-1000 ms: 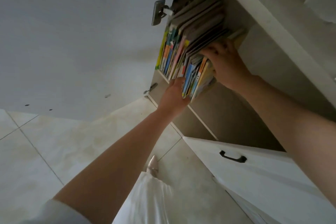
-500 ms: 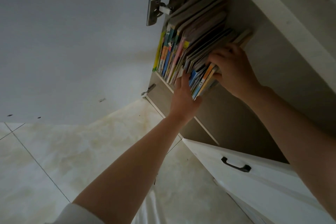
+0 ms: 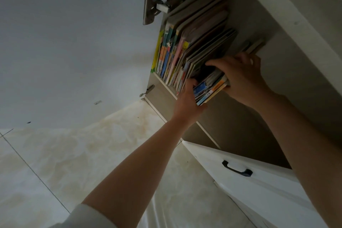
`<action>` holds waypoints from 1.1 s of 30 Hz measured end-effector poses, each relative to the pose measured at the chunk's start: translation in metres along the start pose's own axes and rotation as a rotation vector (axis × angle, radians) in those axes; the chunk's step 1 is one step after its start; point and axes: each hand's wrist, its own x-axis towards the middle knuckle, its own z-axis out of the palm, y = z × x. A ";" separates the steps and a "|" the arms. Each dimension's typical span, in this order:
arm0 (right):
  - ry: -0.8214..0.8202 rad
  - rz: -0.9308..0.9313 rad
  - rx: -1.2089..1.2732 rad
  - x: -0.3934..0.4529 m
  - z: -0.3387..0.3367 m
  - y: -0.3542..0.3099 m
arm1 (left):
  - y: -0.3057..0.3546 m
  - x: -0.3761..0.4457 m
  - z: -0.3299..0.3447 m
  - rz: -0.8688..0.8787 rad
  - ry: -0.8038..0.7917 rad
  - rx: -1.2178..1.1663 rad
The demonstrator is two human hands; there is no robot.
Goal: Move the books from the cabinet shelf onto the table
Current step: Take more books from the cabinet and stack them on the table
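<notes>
A row of thin, colourful books (image 3: 187,46) stands on the cabinet shelf (image 3: 166,87), leaning left. A small bundle of books (image 3: 211,89) at the right end of the row sticks out past the shelf edge. My left hand (image 3: 187,102) presses against its left side and underside. My right hand (image 3: 240,77) wraps over its right side, fingers hooked on top between the bundle and the row. Both hands clamp the bundle. The table is out of view.
The open white cabinet door (image 3: 74,33) with its metal hinge (image 3: 153,7) fills the left. A second white door with a black handle (image 3: 237,170) stands open lower right. Pale tiled floor (image 3: 92,153) lies below. The cabinet's lower compartment (image 3: 240,127) is dark.
The bundle has come a little further out of the row. My right fingers have hooked over its top, and my left hand has closed against its left side. The view tilted slightly.
</notes>
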 end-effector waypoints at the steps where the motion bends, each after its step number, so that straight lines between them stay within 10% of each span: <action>1: -0.017 -0.003 -0.018 0.000 -0.001 -0.001 | 0.001 0.002 0.004 -0.002 0.012 0.008; 26: -0.126 -0.084 0.065 -0.031 -0.005 -0.082 | -0.044 -0.058 -0.039 0.046 0.208 0.223; 33: 0.075 -0.054 0.252 -0.038 0.007 -0.079 | -0.050 -0.052 -0.056 0.026 0.166 0.105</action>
